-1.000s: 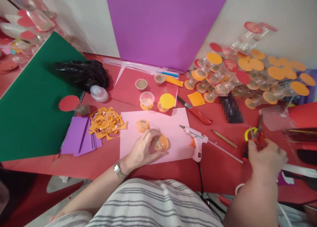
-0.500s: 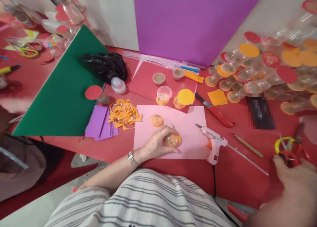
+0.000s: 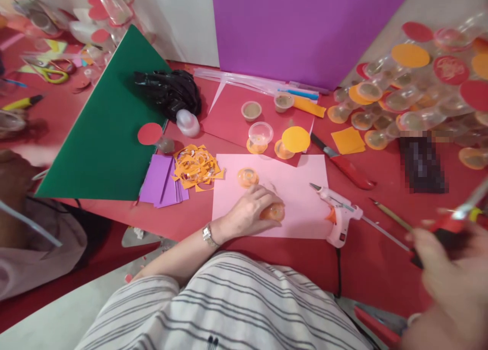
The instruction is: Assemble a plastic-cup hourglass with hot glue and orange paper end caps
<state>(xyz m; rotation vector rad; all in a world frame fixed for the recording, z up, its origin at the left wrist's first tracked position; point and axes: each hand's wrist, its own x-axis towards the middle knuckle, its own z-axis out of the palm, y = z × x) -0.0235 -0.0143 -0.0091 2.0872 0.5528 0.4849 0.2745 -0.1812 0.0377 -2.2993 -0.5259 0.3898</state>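
Observation:
My left hand [image 3: 251,210] rests on the pink paper sheet [image 3: 301,192], fingers curled over a small clear cup with an orange base [image 3: 273,212]. A second small orange-based cup [image 3: 247,177] sits just beyond it on the same sheet. My right hand [image 3: 453,268], blurred at the right edge, is closed on red and yellow scissors [image 3: 455,220] lifted above the red table. A white hot glue gun [image 3: 337,212] lies between the two hands, nozzle pointing left.
A red utility knife [image 3: 348,169], a thin pencil [image 3: 391,215], orange paper scraps [image 3: 196,167], purple paper pieces [image 3: 160,179], loose cups with orange discs [image 3: 295,139], a green board [image 3: 110,131], a purple board [image 3: 297,29] and a heap of capped cups [image 3: 412,90] surround the sheet. Another person's sleeve [image 3: 34,248] is at left.
My right hand has picked the scissors up off the table and pulled them nearer. The left hand has closed further over the cup. The view has shifted left.

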